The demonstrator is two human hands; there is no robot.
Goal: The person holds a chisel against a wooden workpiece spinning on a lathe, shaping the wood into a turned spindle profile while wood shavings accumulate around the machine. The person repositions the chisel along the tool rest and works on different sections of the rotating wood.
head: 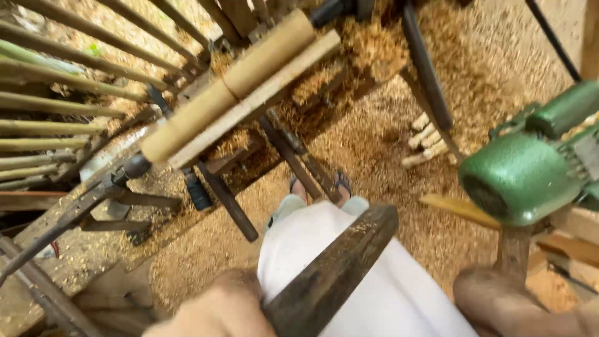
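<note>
From the head camera, looking down, the left hand point(212, 309) sits at the bottom edge of the frame, blurred, with its fingers wrapped around the lower end of a dark, worn wooden tool point(334, 271), a thick curved bar that rises up and to the right across the person's pale clothing point(349, 281). The right hand point(505, 302) is at the lower right corner, very blurred; it lies just below a wooden post point(513, 249), and whether it is closed or apart cannot be told. Above the post stands a green electric motor point(521, 175) with a second green housing behind it. At upper left, well away from both hands, a round pale wooden cylinder point(231, 84) is mounted in a lathe, held at its ends by dark metal centres, with a flat wooden rest point(262, 97) lying alongside it. The dark metal lathe frame point(218, 193) runs below. Sawdust point(368, 150) covers the ground, a sandalled foot point(340, 184) shows near the middle, and long bamboo poles point(56, 118) lie at the left
</note>
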